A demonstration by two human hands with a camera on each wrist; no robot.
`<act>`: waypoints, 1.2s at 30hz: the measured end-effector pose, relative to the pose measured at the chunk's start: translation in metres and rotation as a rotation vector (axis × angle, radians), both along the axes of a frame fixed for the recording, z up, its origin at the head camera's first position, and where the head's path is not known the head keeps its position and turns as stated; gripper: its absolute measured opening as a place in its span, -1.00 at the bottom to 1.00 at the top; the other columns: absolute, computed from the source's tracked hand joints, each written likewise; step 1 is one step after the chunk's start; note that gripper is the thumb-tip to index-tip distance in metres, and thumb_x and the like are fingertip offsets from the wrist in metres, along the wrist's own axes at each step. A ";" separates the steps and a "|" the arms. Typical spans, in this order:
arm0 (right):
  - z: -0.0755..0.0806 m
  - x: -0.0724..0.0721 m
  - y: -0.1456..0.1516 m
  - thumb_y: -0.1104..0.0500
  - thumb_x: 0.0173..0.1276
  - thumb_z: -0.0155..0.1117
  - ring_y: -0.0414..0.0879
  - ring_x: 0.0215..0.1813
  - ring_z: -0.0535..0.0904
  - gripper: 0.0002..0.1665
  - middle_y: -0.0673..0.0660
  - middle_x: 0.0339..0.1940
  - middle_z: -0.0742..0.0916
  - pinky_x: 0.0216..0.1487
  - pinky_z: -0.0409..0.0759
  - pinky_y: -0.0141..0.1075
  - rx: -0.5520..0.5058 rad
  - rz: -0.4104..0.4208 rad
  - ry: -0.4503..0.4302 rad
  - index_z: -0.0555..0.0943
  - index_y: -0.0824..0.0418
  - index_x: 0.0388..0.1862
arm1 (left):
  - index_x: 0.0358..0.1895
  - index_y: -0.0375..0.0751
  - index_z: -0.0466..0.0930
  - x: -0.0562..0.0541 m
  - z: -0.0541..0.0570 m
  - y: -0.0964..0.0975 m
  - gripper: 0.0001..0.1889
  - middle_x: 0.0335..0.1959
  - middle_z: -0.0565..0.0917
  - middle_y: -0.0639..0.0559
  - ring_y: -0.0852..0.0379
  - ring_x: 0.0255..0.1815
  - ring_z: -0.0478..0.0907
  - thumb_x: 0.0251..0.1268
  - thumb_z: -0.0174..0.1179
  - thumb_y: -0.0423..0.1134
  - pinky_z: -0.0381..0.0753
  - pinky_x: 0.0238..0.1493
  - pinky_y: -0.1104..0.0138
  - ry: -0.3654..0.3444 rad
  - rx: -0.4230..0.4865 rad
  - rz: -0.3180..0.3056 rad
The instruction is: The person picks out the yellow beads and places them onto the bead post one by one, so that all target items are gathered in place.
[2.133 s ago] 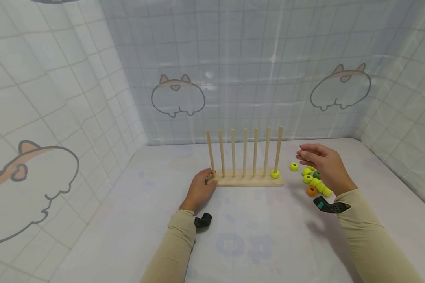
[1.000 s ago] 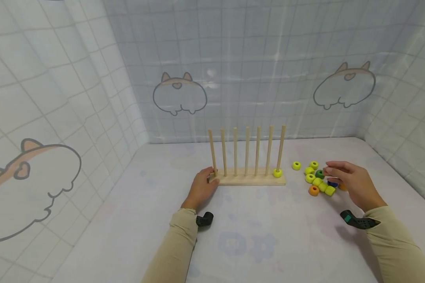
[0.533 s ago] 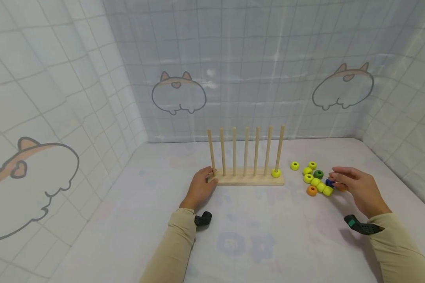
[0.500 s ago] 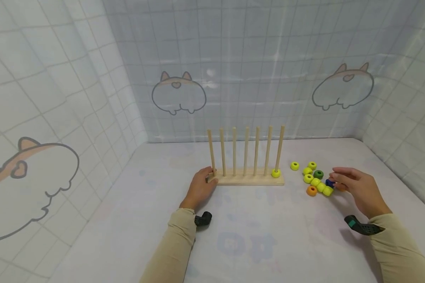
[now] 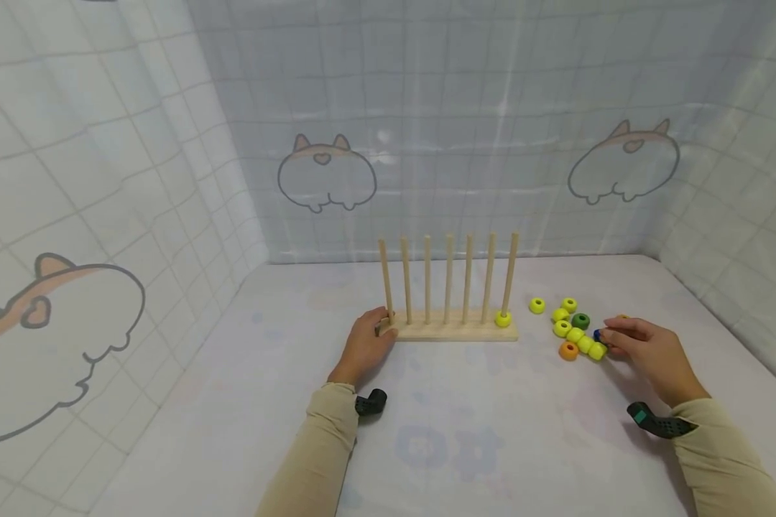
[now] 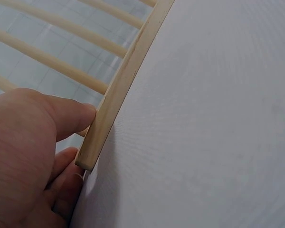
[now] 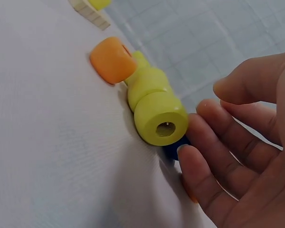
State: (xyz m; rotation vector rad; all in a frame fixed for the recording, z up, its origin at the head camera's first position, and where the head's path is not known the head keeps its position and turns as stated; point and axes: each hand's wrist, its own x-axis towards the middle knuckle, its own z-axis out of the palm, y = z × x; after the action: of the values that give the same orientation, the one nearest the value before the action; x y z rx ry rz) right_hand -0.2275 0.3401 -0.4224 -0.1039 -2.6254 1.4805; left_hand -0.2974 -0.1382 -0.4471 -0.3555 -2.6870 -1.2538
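My left hand [image 5: 365, 345] grips the left end of a wooden rack base [image 5: 449, 332], thumb in front and fingers behind. The left wrist view shows the thumb pressed on the base [image 6: 109, 104]. The rack carries a row of upright wooden rods; a yellow bead [image 5: 503, 319] sits at the foot of the rightmost one. Over at the right, my right hand [image 5: 653, 355] is low among loose beads, fingers loosely bent. A dark blue bead [image 5: 598, 335] is right at its fingertips, partly behind a yellow bead [image 7: 161, 118] in the right wrist view.
Several yellow beads [image 5: 575, 335], a green bead [image 5: 580, 321] and an orange bead [image 5: 568, 350] lie right of the rack. Another bit of orange [image 5: 623, 317] shows behind the right fingers. Patterned cloth walls [image 5: 465, 143] enclose the table [image 5: 491, 402].
My right hand has moved from beside the rack to the right and down to the blue bead, its fingers lowering over the last half second. My left hand stays on the rack.
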 end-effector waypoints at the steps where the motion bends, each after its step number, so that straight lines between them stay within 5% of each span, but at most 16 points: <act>1: -0.001 0.000 -0.001 -0.17 0.48 0.21 -0.43 -0.16 0.57 -0.23 0.38 0.36 0.44 -0.20 0.61 -0.56 0.004 -0.003 0.000 0.45 0.43 0.35 | 0.27 -0.31 0.56 0.000 0.000 0.000 -0.57 0.40 0.42 -0.27 -0.23 0.45 0.28 0.37 0.23 -0.28 0.23 0.46 -0.03 0.000 -0.001 -0.001; 12: -0.001 0.003 -0.004 -0.16 0.52 0.14 -0.31 -0.20 0.60 -0.32 0.40 0.23 0.56 -0.28 0.62 -0.50 0.117 -0.001 -0.005 0.51 0.38 0.29 | 0.29 -0.32 0.53 0.002 0.001 0.000 -0.56 0.41 0.41 -0.27 -0.23 0.45 0.28 0.38 0.22 -0.28 0.25 0.45 -0.03 -0.016 0.002 0.013; 16: -0.004 0.004 -0.003 -0.17 0.53 0.12 -0.04 -0.01 0.58 -0.33 0.41 0.23 0.57 -0.30 0.56 -0.50 0.174 -0.003 -0.010 0.52 0.37 0.28 | 0.28 -0.33 0.54 0.002 0.001 0.000 -0.56 0.41 0.40 -0.27 -0.23 0.45 0.29 0.38 0.22 -0.28 0.28 0.43 -0.02 -0.016 0.006 0.007; 21: -0.008 0.005 -0.002 -0.14 0.53 0.13 0.28 0.18 0.49 -0.38 0.42 0.21 0.59 -0.11 0.55 -0.22 0.247 0.000 0.012 0.56 0.36 0.22 | 0.29 -0.32 0.53 0.001 0.001 0.001 -0.55 0.42 0.40 -0.25 -0.21 0.45 0.28 0.38 0.22 -0.27 0.29 0.43 -0.01 -0.019 0.020 0.004; 28: -0.009 0.006 -0.004 -0.08 0.53 0.15 0.33 0.15 0.52 -0.47 0.44 0.13 0.63 -0.03 0.56 0.10 0.313 0.006 0.059 0.59 0.35 0.14 | 0.31 -0.33 0.52 0.001 0.001 0.002 -0.54 0.42 0.39 -0.24 -0.19 0.46 0.28 0.38 0.21 -0.27 0.29 0.44 0.01 -0.026 0.014 0.009; 36: -0.006 0.006 -0.005 -0.05 0.49 0.22 0.29 0.05 0.57 -0.48 0.43 0.09 0.66 -0.17 0.53 -0.13 0.394 0.035 0.076 0.64 0.37 0.12 | 0.31 -0.29 0.53 0.002 0.002 0.001 -0.55 0.42 0.39 -0.24 -0.21 0.45 0.29 0.40 0.21 -0.25 0.37 0.39 0.01 -0.024 0.015 0.005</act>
State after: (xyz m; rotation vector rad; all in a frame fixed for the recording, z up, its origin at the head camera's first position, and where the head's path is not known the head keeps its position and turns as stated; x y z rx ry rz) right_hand -0.2218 0.3347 -0.4284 0.0371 -2.8065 0.9279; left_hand -0.2956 -0.1373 -0.4453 -0.3340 -2.6951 -1.2838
